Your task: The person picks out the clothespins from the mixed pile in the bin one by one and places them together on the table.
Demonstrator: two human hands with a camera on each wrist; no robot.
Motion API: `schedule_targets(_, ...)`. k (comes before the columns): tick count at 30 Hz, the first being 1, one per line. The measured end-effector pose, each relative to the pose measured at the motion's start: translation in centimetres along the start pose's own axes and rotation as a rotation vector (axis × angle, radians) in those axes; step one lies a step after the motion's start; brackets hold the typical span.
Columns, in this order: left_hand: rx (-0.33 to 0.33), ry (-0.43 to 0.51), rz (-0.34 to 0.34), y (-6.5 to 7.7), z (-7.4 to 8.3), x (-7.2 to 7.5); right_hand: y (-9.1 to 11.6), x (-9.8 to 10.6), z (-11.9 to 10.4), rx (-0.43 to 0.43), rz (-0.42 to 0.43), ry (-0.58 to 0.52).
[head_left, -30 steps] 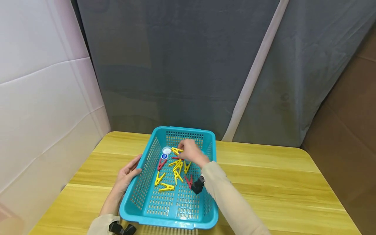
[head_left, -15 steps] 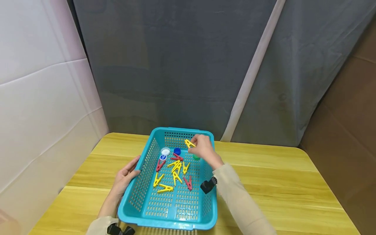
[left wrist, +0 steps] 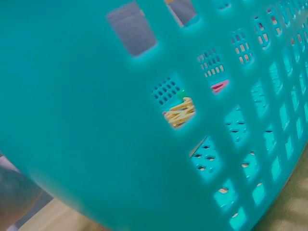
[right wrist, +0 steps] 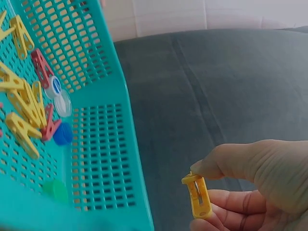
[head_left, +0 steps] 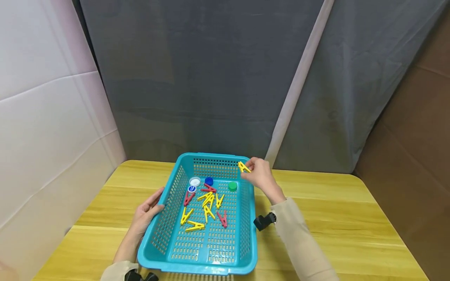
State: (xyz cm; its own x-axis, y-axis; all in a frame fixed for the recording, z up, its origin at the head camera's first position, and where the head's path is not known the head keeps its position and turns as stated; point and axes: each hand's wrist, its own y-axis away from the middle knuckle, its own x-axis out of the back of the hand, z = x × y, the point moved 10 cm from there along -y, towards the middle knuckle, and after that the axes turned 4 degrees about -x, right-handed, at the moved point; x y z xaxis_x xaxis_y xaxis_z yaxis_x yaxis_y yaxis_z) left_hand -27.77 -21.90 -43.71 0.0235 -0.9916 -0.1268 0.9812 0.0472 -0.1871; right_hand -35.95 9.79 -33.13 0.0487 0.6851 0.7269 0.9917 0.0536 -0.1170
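Note:
My right hand pinches a yellow clothespin between thumb and fingers, up at the far right corner of the blue plastic basket. The right wrist view shows this clothespin just outside the basket wall. At the left side of the basket, my left hand holds the rim, thumb at the edge. Inside the basket lie several yellow clothespins and red clothespins. The left wrist view is mostly filled by the basket's slotted side, which hides the left fingers.
A green cap, a blue cap, a white cap and a blue-and-white cap lie toward the basket's far end. The basket stands on a wood-grain table, with a grey curtain behind.
My right hand has lifted the yellow clothespin from among the others and carried it right to the basket's far corner, uncovering the blue and green caps. The left hand stays at the rim.

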Motion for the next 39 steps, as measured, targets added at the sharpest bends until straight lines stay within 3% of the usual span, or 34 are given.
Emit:
schedule_targets(17, 0.012, 0.016, -0.015, 0.2, -0.1, 0.3, 0.1, 2.8, 5.4, -0.061, 0.071, 0.016)
schedule_targets(27, -0.014, 0.015, -0.015, -0.1, 0.0, 0.2, 0.6, 1.5, 9.4, -0.150, 0.054, 0.028)
schedule_targets(39, -0.018, 0.017, -0.003, -0.1, -0.2, 0.1, 0.7, -0.3, 12.5, -0.186, 0.082, 0.008)
